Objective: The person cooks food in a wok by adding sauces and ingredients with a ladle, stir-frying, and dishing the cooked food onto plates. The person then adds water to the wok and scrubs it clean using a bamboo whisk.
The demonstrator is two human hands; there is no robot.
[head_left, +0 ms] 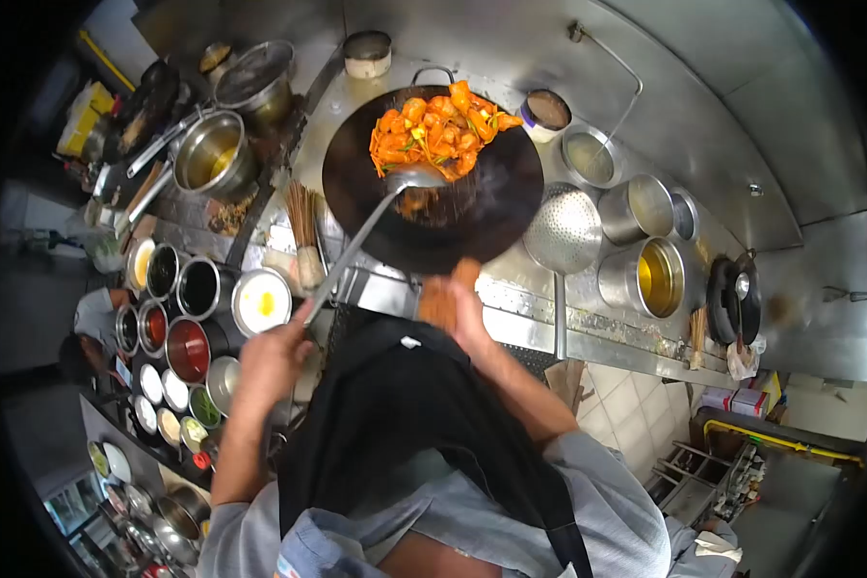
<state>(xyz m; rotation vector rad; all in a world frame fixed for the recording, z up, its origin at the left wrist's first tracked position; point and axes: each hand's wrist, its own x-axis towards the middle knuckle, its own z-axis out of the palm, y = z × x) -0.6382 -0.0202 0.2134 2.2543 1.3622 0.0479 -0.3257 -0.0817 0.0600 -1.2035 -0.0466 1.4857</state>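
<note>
The left hand (272, 366), left of centre in the frame, is closed around the long handle of a ladle (417, 177), whose bowl sits in the upper middle against the lower edge of the orange food (424, 135). The food shows over the upper part of the black wok (501, 207) at upper centre. The right hand (467, 316), near the middle of the frame, is curled against a brown pad (438, 306) at the wok's near edge; it may be folded cloth, though blur leaves this uncertain. Right of the wok lies a perforated strainer (564, 228), its handle pointing down the frame, with a pot of yellow liquid (657, 277) beside it. A bundle of thin sticks (302, 217) is just left of the wok, and a container of red sauce (188, 349) stands farther left.
</note>
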